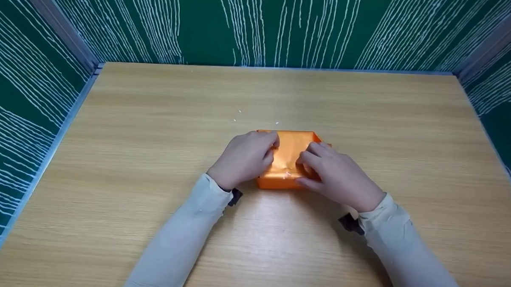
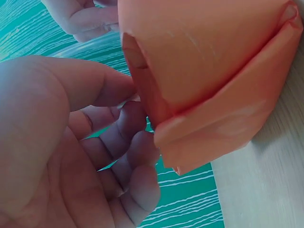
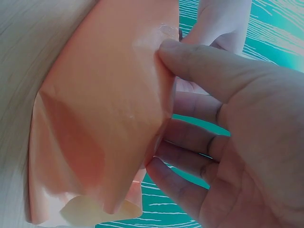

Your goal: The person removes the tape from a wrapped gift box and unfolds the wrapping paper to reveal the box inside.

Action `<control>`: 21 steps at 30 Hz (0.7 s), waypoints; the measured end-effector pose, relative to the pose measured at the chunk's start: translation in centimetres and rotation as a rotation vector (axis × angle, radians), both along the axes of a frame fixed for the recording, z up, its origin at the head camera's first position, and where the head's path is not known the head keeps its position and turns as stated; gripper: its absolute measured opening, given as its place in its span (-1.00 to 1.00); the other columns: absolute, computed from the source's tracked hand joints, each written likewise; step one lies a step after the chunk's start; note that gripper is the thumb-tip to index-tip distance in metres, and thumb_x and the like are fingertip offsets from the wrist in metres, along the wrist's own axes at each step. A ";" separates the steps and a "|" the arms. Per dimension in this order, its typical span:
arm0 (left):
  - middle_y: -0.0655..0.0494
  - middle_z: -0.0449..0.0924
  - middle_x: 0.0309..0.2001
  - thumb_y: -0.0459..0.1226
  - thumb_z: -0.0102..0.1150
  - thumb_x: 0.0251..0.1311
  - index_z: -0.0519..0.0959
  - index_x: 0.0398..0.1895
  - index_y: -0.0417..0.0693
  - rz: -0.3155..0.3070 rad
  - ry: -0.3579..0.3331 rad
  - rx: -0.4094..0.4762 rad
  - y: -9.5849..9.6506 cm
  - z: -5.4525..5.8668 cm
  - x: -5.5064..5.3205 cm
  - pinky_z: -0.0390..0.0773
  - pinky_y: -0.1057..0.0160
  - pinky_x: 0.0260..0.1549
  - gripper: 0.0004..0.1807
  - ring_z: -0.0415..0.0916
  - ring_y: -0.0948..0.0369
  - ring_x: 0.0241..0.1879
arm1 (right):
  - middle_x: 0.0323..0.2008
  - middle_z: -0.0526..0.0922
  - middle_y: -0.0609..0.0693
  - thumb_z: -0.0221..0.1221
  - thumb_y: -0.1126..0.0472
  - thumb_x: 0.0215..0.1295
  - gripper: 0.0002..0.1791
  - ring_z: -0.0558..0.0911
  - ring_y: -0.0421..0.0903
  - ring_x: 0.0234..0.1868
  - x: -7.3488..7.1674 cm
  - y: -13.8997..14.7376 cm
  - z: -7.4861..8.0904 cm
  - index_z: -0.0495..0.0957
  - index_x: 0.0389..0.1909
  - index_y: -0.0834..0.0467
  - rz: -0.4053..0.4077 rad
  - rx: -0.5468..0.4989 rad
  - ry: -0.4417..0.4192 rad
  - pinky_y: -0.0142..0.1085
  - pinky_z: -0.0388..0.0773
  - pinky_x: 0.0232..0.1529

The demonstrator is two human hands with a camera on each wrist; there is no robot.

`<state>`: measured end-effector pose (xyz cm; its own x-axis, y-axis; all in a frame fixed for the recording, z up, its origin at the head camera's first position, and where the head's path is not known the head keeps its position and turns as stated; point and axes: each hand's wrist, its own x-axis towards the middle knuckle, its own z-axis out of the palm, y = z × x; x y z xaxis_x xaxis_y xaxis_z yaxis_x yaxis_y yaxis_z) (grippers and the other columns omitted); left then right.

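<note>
An orange paper-wrapped package (image 1: 288, 151) lies between both hands at the middle of the table. My left hand (image 1: 248, 158) is at its left end, thumb and fingertips curled together at the upper edge of the folded paper (image 2: 204, 57). From the right, my right hand (image 1: 341, 175) grips the package, its thumb on the near face and its bent fingers over the top. In the right wrist view the paper's end (image 3: 71, 152) stands loosely folded, with a pale yellowish patch (image 3: 90, 210) showing below. A small shiny spot (image 3: 166, 30) marks the paper near the thumb.
The package rests on a wood-grain table (image 1: 155, 101). Several tiny white scraps (image 1: 277, 123) lie just beyond it. Green panels with white streaks (image 1: 285, 30) rise along the back and both sides. Dark wrist straps (image 1: 351, 223) sit at the light sleeves.
</note>
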<state>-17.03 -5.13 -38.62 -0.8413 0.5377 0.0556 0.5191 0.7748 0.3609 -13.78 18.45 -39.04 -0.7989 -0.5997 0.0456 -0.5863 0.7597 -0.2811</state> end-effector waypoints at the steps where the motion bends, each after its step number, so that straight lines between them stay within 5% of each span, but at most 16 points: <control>1: 0.09 0.67 -0.18 -0.33 0.02 0.43 0.63 -0.05 -0.06 0.000 0.001 -0.004 0.0 0.0 0.0 0.62 0.12 -0.12 -0.80 0.58 0.10 -0.21 | -0.21 0.42 -0.04 0.45 -0.10 0.23 -0.59 0.43 -0.07 -0.19 0.0 0.0 0.0 0.58 -0.07 0.04 -0.003 0.002 -0.006 -0.25 0.47 -0.29; 11: 0.11 0.56 -0.36 -0.28 0.05 0.43 0.64 -0.27 -0.04 -0.005 0.039 -0.007 0.0 0.0 0.1 0.53 0.19 -0.31 -0.84 0.50 0.13 -0.36 | -0.04 0.57 -0.02 0.45 -0.09 0.23 -0.44 0.53 -0.02 -0.01 0.0 -0.1 0.1 0.54 0.14 0.07 -0.039 -0.005 -0.041 -0.02 0.63 0.06; 21: 0.15 0.55 -0.43 -0.39 0.03 0.27 0.57 -0.35 -0.04 0.019 0.063 0.033 0.2 0.0 0.2 0.51 0.20 -0.39 -0.87 0.49 0.15 -0.41 | -0.20 0.46 -0.06 0.47 -0.06 0.22 -0.60 0.44 -0.07 -0.18 0.0 0.1 -0.1 0.58 -0.09 0.04 0.011 -0.022 0.017 -0.25 0.53 -0.24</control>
